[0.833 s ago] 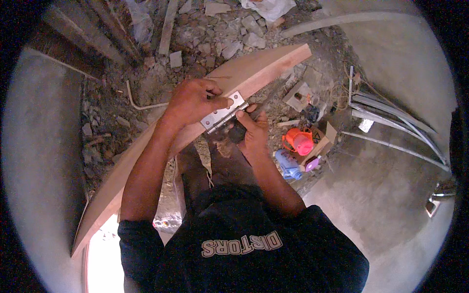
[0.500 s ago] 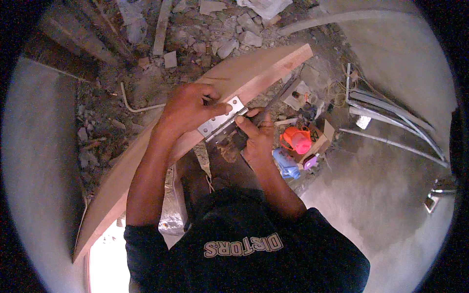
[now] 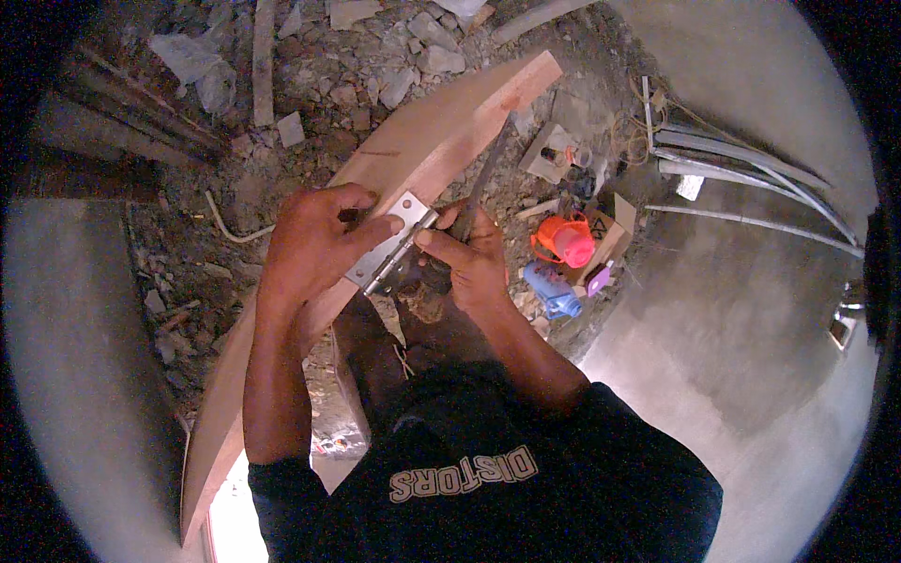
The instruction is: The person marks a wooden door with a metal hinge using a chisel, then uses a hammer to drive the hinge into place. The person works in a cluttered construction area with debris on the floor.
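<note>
A silver butt hinge (image 3: 389, 246) has one leaf lying against the narrow edge of a long wooden board (image 3: 441, 155). My left hand (image 3: 314, 239) wraps over the board, its thumb pressing on that leaf and its fingers curled. Beside the hinge's barrel, my right hand (image 3: 474, 258) is closed, with the thumb tip on the barrel. A long dark bar-shaped tool (image 3: 488, 174) passes through its fingers and points up toward the board's far end. The hinge's other leaf is in shadow, partly hidden by this hand.
Stone rubble (image 3: 413, 66) covers the ground ahead. To the right are an orange-red container (image 3: 566, 240), a blue bottle (image 3: 552, 289), a cardboard box (image 3: 615, 225) and a purple object (image 3: 598, 279). Pale pipes (image 3: 741, 159) lie by the right wall; a plastic sheet (image 3: 197, 70) lies far left.
In the picture, the board, hinge and both hands have shifted left. The board's far end sits higher, and the dark tool is turned more upright. Both hands keep their holds.
</note>
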A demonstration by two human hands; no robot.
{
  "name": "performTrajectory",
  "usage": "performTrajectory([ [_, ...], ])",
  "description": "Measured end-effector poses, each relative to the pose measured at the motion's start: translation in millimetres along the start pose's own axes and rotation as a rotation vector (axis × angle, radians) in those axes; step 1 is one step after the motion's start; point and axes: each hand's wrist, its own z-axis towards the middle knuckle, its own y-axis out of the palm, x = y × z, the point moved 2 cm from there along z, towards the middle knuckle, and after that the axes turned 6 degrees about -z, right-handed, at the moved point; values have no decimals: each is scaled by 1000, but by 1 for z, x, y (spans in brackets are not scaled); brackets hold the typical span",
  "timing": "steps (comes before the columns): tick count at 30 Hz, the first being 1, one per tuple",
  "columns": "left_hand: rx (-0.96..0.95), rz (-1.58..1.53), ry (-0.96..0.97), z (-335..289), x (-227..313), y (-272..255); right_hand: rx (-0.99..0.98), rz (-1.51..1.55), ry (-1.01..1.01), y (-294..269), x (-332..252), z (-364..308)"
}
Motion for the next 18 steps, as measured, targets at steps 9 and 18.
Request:
performTrajectory([
  [9,-115,-68,24,-6,-12,-3,-48,67,-47,-2,7,2],
  [18,-283,-79,-89,-4,-8,-14,27,-31,-48,-3,7,2],
])
